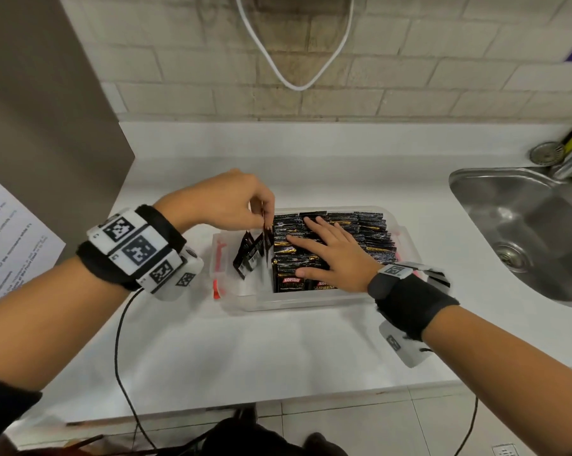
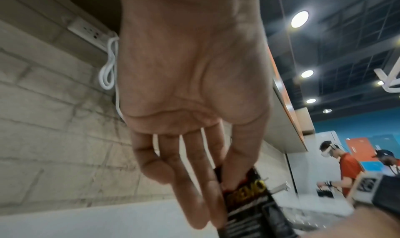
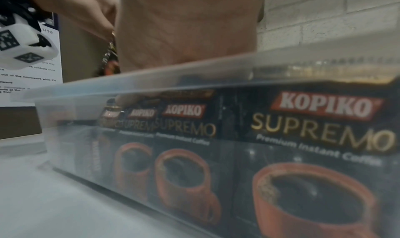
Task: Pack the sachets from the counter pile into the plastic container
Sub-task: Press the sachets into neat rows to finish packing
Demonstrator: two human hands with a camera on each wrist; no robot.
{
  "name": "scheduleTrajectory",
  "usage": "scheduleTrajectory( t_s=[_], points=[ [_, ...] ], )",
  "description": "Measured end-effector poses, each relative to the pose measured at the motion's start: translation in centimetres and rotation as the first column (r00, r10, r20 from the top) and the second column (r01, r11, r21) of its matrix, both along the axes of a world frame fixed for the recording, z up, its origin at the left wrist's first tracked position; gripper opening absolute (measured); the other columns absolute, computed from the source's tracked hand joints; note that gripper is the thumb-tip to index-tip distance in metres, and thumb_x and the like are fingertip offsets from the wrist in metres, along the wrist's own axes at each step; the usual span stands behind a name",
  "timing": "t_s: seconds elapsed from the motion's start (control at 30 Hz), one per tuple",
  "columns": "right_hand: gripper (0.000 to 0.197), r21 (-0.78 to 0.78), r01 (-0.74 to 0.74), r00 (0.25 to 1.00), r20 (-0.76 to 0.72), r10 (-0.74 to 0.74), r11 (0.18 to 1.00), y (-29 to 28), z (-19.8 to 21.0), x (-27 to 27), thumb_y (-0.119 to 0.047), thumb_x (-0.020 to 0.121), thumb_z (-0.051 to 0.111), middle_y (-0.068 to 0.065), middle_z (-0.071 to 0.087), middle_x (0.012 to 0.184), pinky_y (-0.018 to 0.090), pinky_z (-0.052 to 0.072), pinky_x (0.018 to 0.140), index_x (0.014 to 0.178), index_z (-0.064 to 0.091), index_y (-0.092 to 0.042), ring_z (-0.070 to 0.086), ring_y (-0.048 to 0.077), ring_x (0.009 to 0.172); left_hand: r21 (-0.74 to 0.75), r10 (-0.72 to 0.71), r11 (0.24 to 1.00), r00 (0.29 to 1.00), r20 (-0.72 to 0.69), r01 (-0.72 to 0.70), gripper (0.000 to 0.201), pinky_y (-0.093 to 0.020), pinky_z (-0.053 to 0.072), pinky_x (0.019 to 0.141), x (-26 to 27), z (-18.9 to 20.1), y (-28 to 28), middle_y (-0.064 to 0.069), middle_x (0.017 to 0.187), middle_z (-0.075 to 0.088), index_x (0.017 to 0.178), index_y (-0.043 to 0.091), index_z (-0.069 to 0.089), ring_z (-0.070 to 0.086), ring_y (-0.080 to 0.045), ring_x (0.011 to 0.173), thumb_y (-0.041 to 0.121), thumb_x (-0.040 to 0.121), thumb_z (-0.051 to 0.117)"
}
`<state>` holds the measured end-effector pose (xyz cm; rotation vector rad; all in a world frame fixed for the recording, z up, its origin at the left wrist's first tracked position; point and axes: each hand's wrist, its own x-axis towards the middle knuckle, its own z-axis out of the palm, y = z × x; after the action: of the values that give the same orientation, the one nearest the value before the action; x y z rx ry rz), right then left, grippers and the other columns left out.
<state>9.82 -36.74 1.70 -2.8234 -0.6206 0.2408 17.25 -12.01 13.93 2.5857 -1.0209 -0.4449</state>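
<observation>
A clear plastic container (image 1: 311, 302) is set on the white table (image 1: 245, 350), directly under both hands, with its long near wall facing the person. Most of its length is filled by upright black sachets (image 1: 360, 232) packed in rows; they are too many and too tightly pressed to be counted. An open gap (image 1: 255, 281) is left at the end of the container below the left hand, between the end wall and the packed rows. In that gap about three loose sachets (image 1: 247, 255) are seen leaning; the exact number cannot be told. The left hand (image 1: 232, 199) is held above the gap with the wrist raised and the fingers pointing down, and one sachet (image 2: 255, 205) is pinched between its thumb and fingers. The right hand (image 1: 330, 251) is laid flat, palm down, on the tops of the packed rows, its fingers straight, spread, and pointing towards the left hand, nothing being gripped. Bare table is left between the container's near wall and the table's front edge. A steel sink (image 1: 525, 232) is sunk into the table well beyond the right hand. A printed sheet (image 1: 11, 245) is seen outside the left wrist. One white cable (image 1: 298, 83) is looped down the brick wall behind the hands.
</observation>
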Motion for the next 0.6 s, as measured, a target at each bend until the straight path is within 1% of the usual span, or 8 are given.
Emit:
scheduleTrajectory(
  t_s=[0.07, 0.13, 0.2, 0.23, 0.3, 0.43, 0.53, 0.6],
  points=[
    [0.068, 0.004, 0.002, 1.000, 0.001, -0.002, 1.000, 0.0, 0.0, 0.0, -0.066, 0.094, 0.042, 0.003, -0.001, 0.168, 0.046, -0.003, 0.124, 0.155, 0.020, -0.046, -0.007, 0.022, 0.154, -0.084, -0.016, 0.996, 0.998, -0.065, 0.011, 0.016, -0.021, 0.047, 0.070, -0.6, 1.1, 0.1, 0.017, 0.080, 0.074, 0.087, 0.034, 0.076, 0.068, 0.000, 0.075, 0.028, 0.076, 0.065],
    [0.069, 0.014, 0.005, 1.000, 0.004, -0.005, 1.000, -0.1, -0.1, 0.0, -0.068, 0.092, 0.041, 0.003, 0.000, 0.168, 0.047, -0.003, 0.124, 0.154, 0.022, -0.045, -0.006, 0.023, 0.154, -0.160, -0.051, 0.986, 0.994, -0.094, 0.036, 0.021, -0.014, 0.044, 0.067, -1.1, 1.5, 0.0, 0.019, 0.081, 0.074, 0.086, 0.035, 0.076, 0.067, 0.001, 0.075, 0.038, 0.071, 0.062],
    [0.072, 0.015, 0.005, 1.000, 0.004, -0.005, 1.000, -0.1, -0.1, 0.0, -0.072, 0.089, 0.036, 0.004, 0.001, 0.168, 0.048, -0.003, 0.124, 0.154, 0.022, -0.045, -0.006, 0.024, 0.154, -0.202, -0.111, 0.975, 0.990, -0.081, 0.093, 0.016, -0.010, 0.042, 0.065, -1.5, 1.3, -0.2, 0.019, 0.080, 0.073, 0.086, 0.033, 0.076, 0.065, 0.000, 0.072, 0.035, 0.074, 0.066],
    [0.074, 0.015, 0.005, 1.000, 0.002, -0.006, 1.000, -0.1, -0.1, 0.0, -0.074, 0.086, 0.033, 0.004, 0.002, 0.168, 0.048, -0.003, 0.124, 0.154, 0.022, -0.046, -0.006, 0.024, 0.154, -0.200, -0.141, 0.972, 0.988, -0.067, 0.125, 0.011, -0.011, 0.044, 0.066, -1.6, 0.9, -0.3, 0.018, 0.079, 0.072, 0.087, 0.032, 0.076, 0.064, -0.002, 0.071, 0.029, 0.078, 0.070],
    [0.076, 0.024, 0.007, 1.000, 0.000, -0.007, 1.000, -0.1, -0.1, 0.1, -0.076, 0.084, 0.032, 0.004, 0.003, 0.168, 0.049, -0.002, 0.124, 0.153, 0.023, -0.046, -0.005, 0.024, 0.154, -0.169, -0.175, 0.972, 0.984, -0.044, 0.165, 0.014, -0.018, 0.046, 0.069, -1.7, -0.2, -0.6, 0.016, 0.080, 0.071, 0.091, 0.032, 0.074, 0.062, -0.004, 0.072, 0.020, 0.085, 0.074],
    [0.080, 0.041, 0.004, 1.000, -0.004, -0.004, 0.999, -0.2, -0.1, 0.1, -0.078, 0.081, 0.034, 0.005, 0.005, 0.168, 0.049, 0.000, 0.123, 0.153, 0.027, -0.044, -0.003, 0.025, 0.154, -0.135, -0.151, 0.981, 0.986, -0.064, 0.142, 0.029, -0.020, 0.046, 0.067, -2.3, -2.9, -1.4, 0.014, 0.082, 0.070, 0.109, 0.033, 0.056, 0.059, 0.000, 0.071, 0.022, 0.090, 0.073],
    [0.078, 0.048, 0.006, 1.000, -0.007, -0.006, 0.999, -0.2, 0.0, 0.1, -0.077, 0.081, 0.037, 0.003, 0.005, 0.168, 0.047, 0.000, 0.122, 0.152, 0.028, -0.045, -0.004, 0.025, 0.154, -0.077, -0.111, 0.991, 0.993, -0.042, 0.108, 0.022, -0.032, 0.053, 0.072, -2.6, -4.4, -1.9, 0.010, 0.084, 0.070, 0.103, 0.028, 0.057, 0.062, -0.003, 0.073, 0.022, 0.089, 0.074],
    [0.077, 0.065, 0.007, 1.000, -0.005, -0.006, 0.998, -0.2, 0.1, 0.0, -0.074, 0.083, 0.040, 0.003, 0.006, 0.168, 0.047, 0.001, 0.122, 0.152, 0.030, -0.044, -0.003, 0.025, 0.154, -0.058, -0.090, 0.994, 0.996, -0.020, 0.088, 0.016, -0.030, 0.052, 0.073, -2.8, -5.1, -2.1, 0.008, 0.082, 0.067, 0.092, 0.022, 0.062, 0.061, -0.003, 0.075, 0.019, 0.086, 0.076]
  ],
)
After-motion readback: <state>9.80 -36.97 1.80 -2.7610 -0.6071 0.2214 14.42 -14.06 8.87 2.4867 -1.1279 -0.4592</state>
